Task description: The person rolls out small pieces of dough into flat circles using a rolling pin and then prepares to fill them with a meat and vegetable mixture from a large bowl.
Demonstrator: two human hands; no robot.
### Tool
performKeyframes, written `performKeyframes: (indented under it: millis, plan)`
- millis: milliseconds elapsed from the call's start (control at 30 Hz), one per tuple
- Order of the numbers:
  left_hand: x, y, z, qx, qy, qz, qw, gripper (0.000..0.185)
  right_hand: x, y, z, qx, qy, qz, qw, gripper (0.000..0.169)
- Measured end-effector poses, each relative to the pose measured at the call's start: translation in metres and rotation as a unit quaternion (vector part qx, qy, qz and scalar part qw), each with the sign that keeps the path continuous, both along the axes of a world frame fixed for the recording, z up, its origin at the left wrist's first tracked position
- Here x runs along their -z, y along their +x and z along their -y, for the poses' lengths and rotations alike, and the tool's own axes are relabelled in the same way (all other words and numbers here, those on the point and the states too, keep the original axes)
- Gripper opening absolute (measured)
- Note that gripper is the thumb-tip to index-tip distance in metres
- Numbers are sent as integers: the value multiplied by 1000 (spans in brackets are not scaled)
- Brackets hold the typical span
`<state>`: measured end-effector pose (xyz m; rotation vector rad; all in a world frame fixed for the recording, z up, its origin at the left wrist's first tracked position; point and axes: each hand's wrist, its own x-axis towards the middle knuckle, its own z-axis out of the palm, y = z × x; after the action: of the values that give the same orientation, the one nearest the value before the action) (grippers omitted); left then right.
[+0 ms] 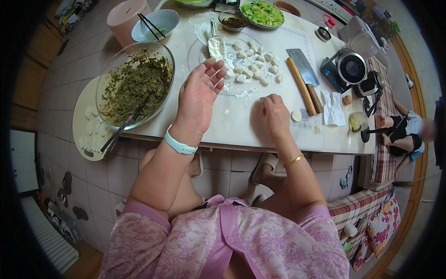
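My left hand (pixel 202 90) is raised over the near part of the table, its palm turned inward and its fingers slightly apart, with nothing seen in it. My right hand (pixel 273 115) is low over the white work mat (pixel 226 130), fingers curled down; whatever is under them is hidden. Just right of it lies a flattened round of dough (pixel 296 116). Beyond both hands, several small dough pieces (pixel 258 74) are scattered on loose flour. A metal scoop (pixel 217 47) holding flour rests at their left. Right of them lie a wooden rolling pin (pixel 300 85) and a cleaver (pixel 302 64).
At the left edge, a glass bowl of chopped green filling (pixel 136 87) holds chopsticks, above a cream board (pixel 82 118) with shaped dumplings. Chopped greens (pixel 262 14) and dark sauce (pixel 233 22) stand at the back. An egg (pixel 347 100) and a jar (pixel 358 122) are right. A person (pixel 406 134) sits beyond.
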<state>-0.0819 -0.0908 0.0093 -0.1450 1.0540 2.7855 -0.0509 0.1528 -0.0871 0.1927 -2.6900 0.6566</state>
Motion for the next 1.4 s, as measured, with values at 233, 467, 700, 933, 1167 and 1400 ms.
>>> performKeyframes:
  millis: [233, 467, 700, 933, 1167, 1400]
  plan:
    - [2, -2, -1, 4, -4, 1, 1000, 34, -9, -7, -50, 74, -32, 41, 996, 27]
    - [3, -2, -2, 7, 0, 13, 1000, 34, -11, 41, -8, -51, 118, 69, 989, 70]
    - [4, -4, -6, 26, -3, 14, 1000, 34, 2, 48, -6, -57, 135, 107, 983, 82]
    - [1, -2, -6, 28, -1, 12, 1000, 32, 12, 44, -4, -49, 133, 95, 985, 83]
    - [-2, -2, 2, 14, 8, 15, 1000, 33, 9, 23, -39, 61, 144, 105, 982, 80]
    - [2, -1, -1, 31, 12, 12, 999, 34, 1, -37, -28, -39, 47, -27, 998, 54]
